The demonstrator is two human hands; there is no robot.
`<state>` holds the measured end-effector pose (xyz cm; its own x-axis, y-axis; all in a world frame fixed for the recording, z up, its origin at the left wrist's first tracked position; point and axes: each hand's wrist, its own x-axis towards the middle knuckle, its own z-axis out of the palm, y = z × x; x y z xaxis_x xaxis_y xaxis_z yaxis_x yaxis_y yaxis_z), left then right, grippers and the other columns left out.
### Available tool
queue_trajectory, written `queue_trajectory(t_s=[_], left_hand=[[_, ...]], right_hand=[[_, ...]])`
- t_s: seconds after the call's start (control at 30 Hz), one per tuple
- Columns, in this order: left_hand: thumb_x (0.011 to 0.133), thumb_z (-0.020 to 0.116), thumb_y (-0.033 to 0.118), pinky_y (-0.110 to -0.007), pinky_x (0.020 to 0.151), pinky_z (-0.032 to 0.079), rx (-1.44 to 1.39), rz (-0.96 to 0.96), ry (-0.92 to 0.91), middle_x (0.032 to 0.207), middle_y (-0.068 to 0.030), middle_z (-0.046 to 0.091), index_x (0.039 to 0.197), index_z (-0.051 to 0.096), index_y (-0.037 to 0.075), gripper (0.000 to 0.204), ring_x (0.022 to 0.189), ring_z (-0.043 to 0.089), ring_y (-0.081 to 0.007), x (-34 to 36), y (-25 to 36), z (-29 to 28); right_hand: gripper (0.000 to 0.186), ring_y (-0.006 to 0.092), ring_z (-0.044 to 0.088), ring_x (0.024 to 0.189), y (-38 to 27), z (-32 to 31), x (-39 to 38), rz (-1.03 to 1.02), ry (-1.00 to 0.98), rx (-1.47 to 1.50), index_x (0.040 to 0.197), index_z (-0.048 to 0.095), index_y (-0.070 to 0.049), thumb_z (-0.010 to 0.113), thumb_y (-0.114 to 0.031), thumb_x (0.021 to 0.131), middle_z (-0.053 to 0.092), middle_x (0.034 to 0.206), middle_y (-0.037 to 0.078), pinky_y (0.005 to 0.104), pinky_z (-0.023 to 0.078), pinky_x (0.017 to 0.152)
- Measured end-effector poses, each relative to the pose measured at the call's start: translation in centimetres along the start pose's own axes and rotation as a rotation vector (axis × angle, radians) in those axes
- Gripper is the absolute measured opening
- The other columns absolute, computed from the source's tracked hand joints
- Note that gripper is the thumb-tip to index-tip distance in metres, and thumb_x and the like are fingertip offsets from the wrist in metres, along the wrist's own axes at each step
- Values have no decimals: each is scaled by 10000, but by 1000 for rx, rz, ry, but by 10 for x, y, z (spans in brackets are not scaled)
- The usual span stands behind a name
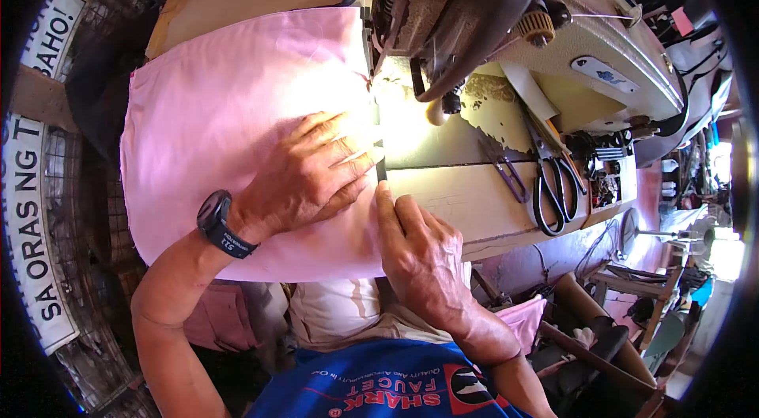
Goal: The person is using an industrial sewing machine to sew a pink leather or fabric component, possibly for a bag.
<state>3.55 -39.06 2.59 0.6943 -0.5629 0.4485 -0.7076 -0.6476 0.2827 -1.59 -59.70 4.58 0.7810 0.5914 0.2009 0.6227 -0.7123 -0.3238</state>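
Note:
A large sheet of pink cloth (213,125) lies over the sewing machine's bed, its right edge running toward the lit needle area. My left hand (320,169) rests on it, palm down with the fingers stretched toward that edge. A narrow dark strip (382,170) shows along the edge, between the fingertips of both hands. Nearer to me, my right hand (423,248) has its index finger at the strip's near end and the other fingers curled. The thumb is hidden, and the strip seems pinched there. The sewing machine (474,15) stands over the cloth's far right corner.
Black-handled scissors (553,192) and a small purple-handled tool (506,169) lie on the table (443,189) right of the cloth. Small parts fill a tray (607,185) at the table's right end. Wire mesh and printed signs (39,236) stand at the left.

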Motion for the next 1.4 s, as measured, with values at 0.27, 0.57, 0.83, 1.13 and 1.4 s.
queue_trajectory(t_s=[0.27,0.57,0.83,1.13,1.4], left_hand=[[812,678,149,-456,985,465,-15,127,22,1053,-140,689,1042,717,20,266,1033,633,-317,14,-27,-3],[785,686,145,-460,964,501,-35,115,52,1044,-118,659,967,687,19,222,1086,617,-325,26,-46,-5],[797,696,144,-460,944,514,-57,34,38,1102,-126,657,1030,669,42,255,1068,626,-341,43,-81,-1],[846,616,98,-413,877,537,451,-147,-82,1107,-186,678,1231,584,-7,401,1013,658,-298,143,-202,17],[797,654,56,-337,894,499,213,89,39,994,-137,596,1010,682,31,216,989,609,-282,68,-108,-79]], right_hand=[[476,270,631,749,6,6,23,64,43,31,1221,579,69,621,-28,757,541,841,114,366,519,634],[443,261,644,783,18,19,39,40,118,-8,1201,596,49,599,-42,768,605,911,125,383,525,650],[341,316,650,697,24,26,52,109,199,-40,1190,667,-41,630,-29,852,670,942,133,402,529,611],[281,328,668,747,12,31,52,134,195,-89,1192,663,-53,596,-60,920,671,952,139,406,545,634],[288,315,662,722,21,32,54,173,221,-119,1192,665,-49,606,-61,911,657,923,129,401,538,631]])
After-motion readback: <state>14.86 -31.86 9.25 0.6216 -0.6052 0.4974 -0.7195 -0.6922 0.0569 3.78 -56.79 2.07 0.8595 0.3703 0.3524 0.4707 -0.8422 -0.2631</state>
